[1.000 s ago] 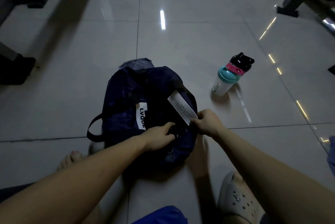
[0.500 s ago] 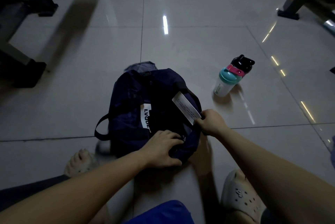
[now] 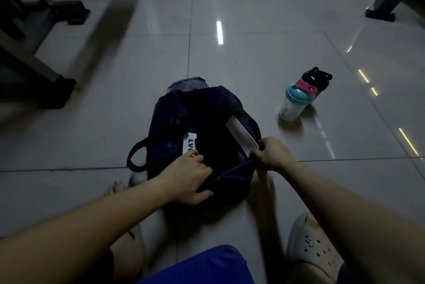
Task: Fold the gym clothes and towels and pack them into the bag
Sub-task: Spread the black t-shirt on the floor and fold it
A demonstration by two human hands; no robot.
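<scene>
A dark navy gym bag (image 3: 174, 118) sits on the tiled floor in front of me, its top open and its inside too dark to read. A white tag (image 3: 241, 137) stands up from its right rim. A white label (image 3: 188, 144) shows on its left side. My left hand (image 3: 190, 175) grips the bag's near edge, fingers curled over the fabric. My right hand (image 3: 272, 153) pinches the right rim just below the tag. A grey cloth (image 3: 187, 82) pokes out behind the bag.
A shaker bottle (image 3: 295, 104) with a teal lid and pink catch lies on the floor to the right, a black bottle (image 3: 318, 76) just behind it. Dark machine frames stand far left (image 3: 34, 65) and far right (image 3: 388, 0). My clog (image 3: 312, 244) is at the lower right.
My left hand has slid leftward and nearer along the bag's near edge, spreading the opening. My right hand keeps its hold at the tag. The view has tilted slightly.
</scene>
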